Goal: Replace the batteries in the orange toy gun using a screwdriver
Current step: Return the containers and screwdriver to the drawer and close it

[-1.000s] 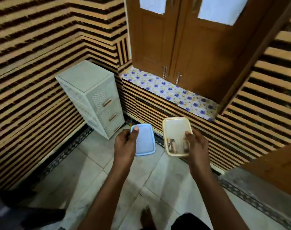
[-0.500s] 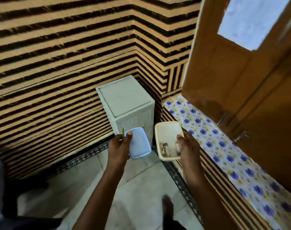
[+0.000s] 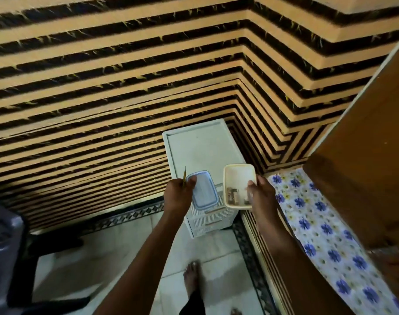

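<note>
Nowhere in view is the orange toy gun. At my 1 o'clock my right hand [image 3: 261, 194] grips the cream box [image 3: 239, 176] holding batteries [image 3: 232, 196], fingers curled round its rim. At 11 o'clock my left hand [image 3: 178, 195] pinches the blue lid [image 3: 204, 189] and a thin screwdriver [image 3: 184, 176]. Beyond, at 12, stands the white drawer unit [image 3: 203, 146]. Judging by this, I'm only gathering supplies; unscrewing and swapping remain.

The lid [image 3: 204, 189] is held left of the box [image 3: 239, 178], both above the drawer unit [image 3: 203, 146] in the wall corner. Batteries [image 3: 232, 195] lie in the box. A ledge [image 3: 318, 223] runs along the right.
</note>
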`<state>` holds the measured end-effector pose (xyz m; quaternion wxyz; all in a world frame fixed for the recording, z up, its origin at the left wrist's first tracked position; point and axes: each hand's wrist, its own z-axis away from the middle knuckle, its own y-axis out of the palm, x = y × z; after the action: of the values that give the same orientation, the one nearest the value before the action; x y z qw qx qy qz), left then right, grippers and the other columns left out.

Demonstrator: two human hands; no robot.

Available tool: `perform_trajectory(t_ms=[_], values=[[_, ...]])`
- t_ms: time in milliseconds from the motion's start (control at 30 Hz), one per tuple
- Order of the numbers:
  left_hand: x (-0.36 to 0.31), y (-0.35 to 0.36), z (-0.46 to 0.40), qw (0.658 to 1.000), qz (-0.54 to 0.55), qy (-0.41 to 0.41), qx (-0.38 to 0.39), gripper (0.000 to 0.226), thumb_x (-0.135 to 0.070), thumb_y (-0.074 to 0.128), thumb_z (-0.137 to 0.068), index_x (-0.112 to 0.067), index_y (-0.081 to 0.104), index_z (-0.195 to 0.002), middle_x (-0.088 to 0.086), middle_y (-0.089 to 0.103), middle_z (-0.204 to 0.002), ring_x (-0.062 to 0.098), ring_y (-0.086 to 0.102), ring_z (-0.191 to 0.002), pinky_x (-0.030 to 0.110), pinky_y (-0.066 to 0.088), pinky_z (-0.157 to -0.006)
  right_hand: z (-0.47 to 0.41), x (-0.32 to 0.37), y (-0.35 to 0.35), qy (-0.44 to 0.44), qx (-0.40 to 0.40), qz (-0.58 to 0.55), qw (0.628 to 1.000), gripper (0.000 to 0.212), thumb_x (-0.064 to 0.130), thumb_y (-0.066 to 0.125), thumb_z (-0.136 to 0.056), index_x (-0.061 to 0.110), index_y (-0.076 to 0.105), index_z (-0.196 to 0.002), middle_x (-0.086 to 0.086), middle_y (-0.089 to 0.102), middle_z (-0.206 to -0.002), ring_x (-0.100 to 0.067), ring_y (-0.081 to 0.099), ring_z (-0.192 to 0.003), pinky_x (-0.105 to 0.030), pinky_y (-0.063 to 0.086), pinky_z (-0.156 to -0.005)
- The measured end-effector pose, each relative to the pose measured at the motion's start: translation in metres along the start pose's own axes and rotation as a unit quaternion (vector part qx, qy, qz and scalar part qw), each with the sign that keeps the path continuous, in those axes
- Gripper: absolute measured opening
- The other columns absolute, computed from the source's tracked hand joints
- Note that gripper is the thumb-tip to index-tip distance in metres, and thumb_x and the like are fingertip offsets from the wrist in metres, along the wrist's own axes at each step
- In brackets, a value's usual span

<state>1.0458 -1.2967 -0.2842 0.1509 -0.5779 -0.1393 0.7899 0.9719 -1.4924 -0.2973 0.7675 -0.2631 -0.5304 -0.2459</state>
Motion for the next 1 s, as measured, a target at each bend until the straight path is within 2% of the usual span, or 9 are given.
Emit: perform_trajectory(t_ms=[133, 233, 333, 433, 533, 600, 733, 867, 1000], values=[[0.0, 0.014, -0.079, 0.998, -0.039, -0.023, 0.035, 0.041, -0.039, 0.066, -0.1, -0.003, 0.068, -0.081, 0.017, 0.066, -0.077, 0.028, 0.063, -0.074, 0.039, 0.051, -0.068, -0.05, 0.002, 0.039, 0.026, -0.004, 0.021, 0.999, 0.036, 0.011, 0.055, -0.105, 0.005, 0.058, -0.14, -0.014, 0.064, -0.123, -0.027, 0.061, -0.106, -0.038, 0.051, -0.091], [0.0, 0.022, -0.124, 0.996, -0.053, -0.044, 0.05, 0.046, -0.041, 0.066, -0.099, 0.0, 0.065, -0.08, 0.016, 0.06, -0.073, 0.028, 0.06, -0.071, 0.043, 0.05, -0.065, -0.086, -0.001, 0.065, 0.025, -0.009, 0.077, 0.997, 0.036, 0.009, 0.054, -0.105, -0.001, 0.056, -0.14, -0.023, 0.061, -0.131, -0.026, 0.057, -0.107, -0.027, 0.044, -0.081], [0.002, 0.035, -0.164, 0.992, -0.079, -0.078, 0.054, 0.045, -0.04, 0.066, -0.099, -0.004, 0.058, -0.073, 0.009, 0.053, -0.066, 0.029, 0.059, -0.074, 0.036, 0.042, -0.064, -0.122, -0.009, 0.085, 0.014, -0.001, 0.134, 0.991, 0.035, 0.011, 0.054, -0.106, -0.003, 0.057, -0.138, -0.024, 0.062, -0.13, -0.028, 0.059, -0.11, -0.026, 0.039, -0.083], [0.008, 0.049, -0.195, 0.989, -0.053, -0.13, 0.048, 0.05, -0.043, 0.07, -0.096, -0.008, 0.052, -0.065, 0.009, 0.051, -0.063, 0.033, 0.063, -0.074, 0.048, 0.054, -0.067, -0.156, -0.019, 0.099, 0.025, 0.023, 0.17, 0.985, 0.035, 0.015, 0.053, -0.106, 0.001, 0.057, -0.138, -0.021, 0.062, -0.13, -0.035, 0.06, -0.12, -0.034, 0.047, -0.092], [0.011, 0.064, -0.222, 0.987, -0.054, -0.141, 0.048, 0.047, -0.041, 0.068, -0.098, -0.01, 0.052, -0.066, 0.008, 0.052, -0.065, 0.035, 0.066, -0.079, 0.048, 0.059, -0.078, -0.189, -0.028, 0.114, 0.032, 0.052, 0.197, 0.978, 0.031, 0.016, 0.053, -0.105, 0.003, 0.06, -0.132, -0.024, 0.064, -0.126, -0.04, 0.062, -0.118, -0.049, 0.052, -0.099], [0.015, 0.072, -0.232, 0.987, -0.067, -0.137, 0.044, 0.044, -0.043, 0.067, -0.097, -0.009, 0.055, -0.072, 0.008, 0.056, -0.068, 0.04, 0.071, -0.086, 0.053, 0.062, -0.081, -0.204, -0.033, 0.12, 0.038, 0.056, 0.203, 0.977, 0.032, 0.015, 0.053, -0.105, 0.004, 0.059, -0.135, -0.024, 0.064, -0.128, -0.04, 0.062, -0.119, -0.049, 0.052, -0.101], [0.028, 0.081, -0.241, 0.984, -0.091, -0.151, 0.039, 0.048, -0.047, 0.066, -0.097, 0.001, 0.068, -0.1, 0.024, 0.072, -0.095, 0.042, 0.072, -0.091, 0.045, 0.058, -0.078, -0.222, -0.04, 0.131, 0.024, 0.056, 0.223, 0.973, 0.033, 0.012, 0.05, -0.106, 0.001, 0.058, -0.136, -0.022, 0.063, -0.128, -0.037, 0.061, -0.12, -0.036, 0.047, -0.094], [0.024, 0.084, -0.238, 0.983, -0.139, -0.117, 0.025, 0.048, -0.043, 0.057, -0.103, 0.002, 0.066, -0.116, 0.021, 0.071, -0.111, 0.039, 0.066, -0.106, 0.034, 0.045, -0.078, -0.227, -0.044, 0.134, -0.022, 0.032, 0.275, 0.961, 0.031, 0.01, 0.051, -0.106, -0.006, 0.061, -0.13, -0.028, 0.066, -0.12, -0.037, 0.063, -0.114, -0.025, 0.037, -0.082], [0.027, 0.082, -0.235, 0.985, -0.147, -0.085, -0.021, 0.042, -0.032, 0.042, -0.11, 0.005, 0.062, -0.113, 0.03, 0.065, -0.113, 0.045, 0.061, -0.105, 0.038, 0.045, -0.081, -0.231, -0.054, 0.14, -0.035, 0.018, 0.31, 0.95, 0.024, 0.014, 0.054, -0.104, -0.002, 0.065, -0.117, -0.03, 0.065, -0.108, -0.042, 0.065, -0.105, -0.042, 0.051, -0.082]])
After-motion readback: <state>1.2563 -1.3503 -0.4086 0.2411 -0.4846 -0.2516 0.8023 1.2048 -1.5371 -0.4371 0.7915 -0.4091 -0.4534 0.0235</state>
